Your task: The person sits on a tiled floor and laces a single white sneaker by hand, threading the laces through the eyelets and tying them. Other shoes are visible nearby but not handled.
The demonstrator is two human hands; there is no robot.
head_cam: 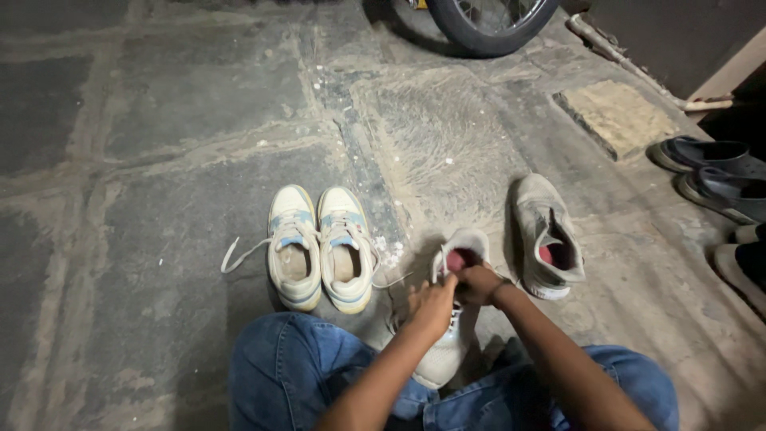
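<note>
Two hands, both mine, meet on one white sneaker [451, 343] that lies on the stone floor [159, 160] btwn my knees, toe toward me, opening facing away. My left hand [431, 307] has its fingers curled shut on the sneaker's upper edge near the laces. My right hand [479, 283] has fingers closed too, pinched at the sneaker's opening beside the reddish lining; exactly what they pinch, lace or tongue, I can't tell. My blue jeans [295, 367] fill the near edge of the view, w/ the sneaker partly resting against them.

Everything else placed relative to that sneaker: just to its right, apart from it, lies its grey-white mate [546, 239], tipped on its side w/ a red lining showing. To its left, near but not touching, stands a pair of cream and light-blue sneakers [321, 247], side by side, upright, one loose lace trailing further left. Far beyond it, at the top edge, is a dark tyre [487, 32]. Well off to its right sit dark sandals [710, 172].
</note>
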